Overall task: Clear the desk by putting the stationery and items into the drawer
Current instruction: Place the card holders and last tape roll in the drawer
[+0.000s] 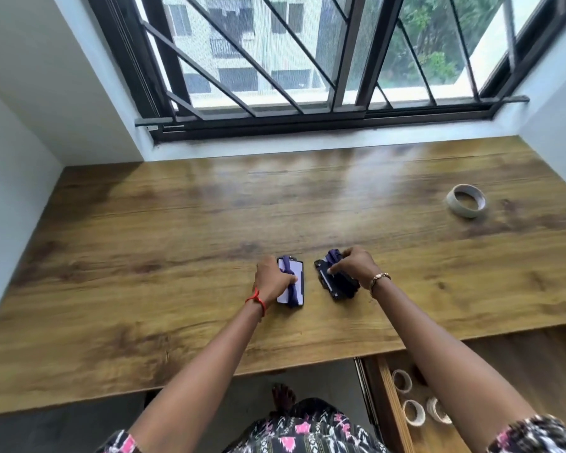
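Two card holders with purple straps lie side by side near the middle of the wooden desk [144, 256]. My left hand [272, 279] grips the left card holder [293, 284], which shows a pale face, with fingers curled over its strap. My right hand [353, 264] pinches the right card holder [335, 287], a dark one, at its strap end. A roll of tape [467, 201] lies at the desk's far right, away from both hands. The drawer [392, 400] stands pulled out under the desk's right front edge, with three tape rolls [414, 411] inside.
A barred window and its sill run along the desk's far side. White walls close in the desk on the left and right. My lap and a foot show below the front edge, left of the drawer.
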Demonstrator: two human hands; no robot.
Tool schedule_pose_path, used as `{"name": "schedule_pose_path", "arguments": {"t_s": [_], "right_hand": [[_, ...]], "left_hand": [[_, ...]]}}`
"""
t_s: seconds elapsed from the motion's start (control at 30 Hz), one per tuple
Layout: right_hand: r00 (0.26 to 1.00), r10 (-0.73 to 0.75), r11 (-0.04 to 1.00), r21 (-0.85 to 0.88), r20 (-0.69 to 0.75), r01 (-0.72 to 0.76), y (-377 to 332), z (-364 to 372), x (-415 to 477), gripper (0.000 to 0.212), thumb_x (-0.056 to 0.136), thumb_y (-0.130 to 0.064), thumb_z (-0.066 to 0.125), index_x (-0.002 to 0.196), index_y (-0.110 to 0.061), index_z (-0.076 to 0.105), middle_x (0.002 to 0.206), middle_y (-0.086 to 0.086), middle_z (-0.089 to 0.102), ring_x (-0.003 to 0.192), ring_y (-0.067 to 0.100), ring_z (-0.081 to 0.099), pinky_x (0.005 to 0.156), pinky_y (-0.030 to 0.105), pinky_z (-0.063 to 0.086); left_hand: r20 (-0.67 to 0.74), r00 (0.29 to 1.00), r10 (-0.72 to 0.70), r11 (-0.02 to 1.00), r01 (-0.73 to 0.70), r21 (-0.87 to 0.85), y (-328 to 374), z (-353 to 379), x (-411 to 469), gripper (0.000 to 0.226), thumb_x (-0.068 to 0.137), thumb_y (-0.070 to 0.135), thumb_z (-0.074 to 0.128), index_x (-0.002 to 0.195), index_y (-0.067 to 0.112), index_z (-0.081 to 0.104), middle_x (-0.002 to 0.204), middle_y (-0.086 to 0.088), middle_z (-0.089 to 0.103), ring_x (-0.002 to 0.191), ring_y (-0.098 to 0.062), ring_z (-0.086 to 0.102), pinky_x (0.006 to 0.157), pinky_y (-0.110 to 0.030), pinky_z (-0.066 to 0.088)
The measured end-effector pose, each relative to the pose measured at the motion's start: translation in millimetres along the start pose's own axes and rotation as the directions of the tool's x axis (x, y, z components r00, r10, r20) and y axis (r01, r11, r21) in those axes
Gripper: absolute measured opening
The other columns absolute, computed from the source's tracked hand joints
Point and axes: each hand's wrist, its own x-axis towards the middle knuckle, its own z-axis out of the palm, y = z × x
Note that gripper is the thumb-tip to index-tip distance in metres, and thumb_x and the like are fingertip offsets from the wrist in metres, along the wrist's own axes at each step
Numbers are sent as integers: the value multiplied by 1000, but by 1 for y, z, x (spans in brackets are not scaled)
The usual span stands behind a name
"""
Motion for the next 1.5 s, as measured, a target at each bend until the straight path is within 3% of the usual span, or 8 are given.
{"name": "schedule_pose_path", "arguments": {"t_s": [0.2, 0.53, 0.77, 0.97, 1.07, 1.2, 1.4, 1.5], "right_hand": [[998, -1, 974, 224, -56, 14, 15, -4, -25, 24, 64, -2, 81, 79, -6, 62, 75, 5, 59, 71, 18, 54, 53, 24, 38], [991, 26, 903, 429, -130, 33, 88, 26, -128, 60, 69, -7, 79, 122, 2, 53, 114, 8, 59, 107, 24, 57, 88, 32, 50], [989, 14, 905, 422, -148, 50, 160, 37, -211, 43, 69, -3, 78, 109, -1, 63, 96, 8, 65, 88, 18, 61, 70, 20, 47], [977, 74, 906, 423, -200, 18, 219, 10, -249, 22, 69, 1, 77, 67, -13, 60, 62, -5, 51, 60, 9, 49, 43, 12, 36], [974, 112, 888, 459, -195, -11, 242, -11, -257, 17, 71, 7, 72, 77, -6, 63, 63, -3, 54, 53, 4, 52, 40, 9, 38], [961, 147, 889, 456, -233, -25, 276, -40, -259, 36, 71, 4, 75, 104, -1, 63, 86, 5, 64, 75, 15, 59, 54, 15, 46], [960, 211, 889, 444, -183, -110, 345, -88, -233, 43, 66, 0, 79, 107, 0, 64, 107, 14, 67, 93, 26, 65, 83, 39, 54], [975, 190, 908, 398, -116, -130, 367, -122, -214, 33, 68, 2, 77, 99, 1, 66, 104, 16, 68, 84, 22, 62, 72, 32, 52]], "left_hand": [[-24, 999, 33, 993, -36, -114, -17, -3, -26, 30, 69, 6, 75, 78, 7, 46, 91, -17, 61, 79, -25, 55, 58, -27, 36], [-34, 997, 70, 943, -77, -325, -71, 24, -143, 30, 70, 6, 77, 91, 5, 56, 94, -12, 65, 84, -23, 61, 72, -36, 48], [51, 995, 88, 927, -63, -369, -99, 63, -217, 29, 58, 7, 82, 76, 14, 61, 84, -8, 69, 80, -21, 65, 77, -41, 54], [199, 970, 137, 922, -51, -384, -87, 97, -248, 27, 59, 1, 82, 68, 17, 62, 80, -12, 69, 75, -22, 63, 69, -40, 52], [247, 957, 152, 919, -45, -391, -71, 115, -257, 25, 60, 1, 81, 69, 15, 64, 87, -17, 70, 79, -26, 65, 74, -46, 54], [263, 952, 155, 911, -34, -411, -47, 148, -265, 25, 63, 2, 81, 80, 7, 64, 91, -17, 71, 85, -27, 68, 78, -44, 55], [309, 939, 154, 896, -1, -444, -7, 220, -272, 27, 75, 5, 73, 99, 5, 59, 96, -12, 68, 88, -23, 66, 76, -35, 53], [310, 944, 114, 906, 30, -423, 12, 263, -272, 27, 80, 5, 68, 104, 2, 56, 98, -14, 66, 87, -21, 64, 68, -27, 50]]}}
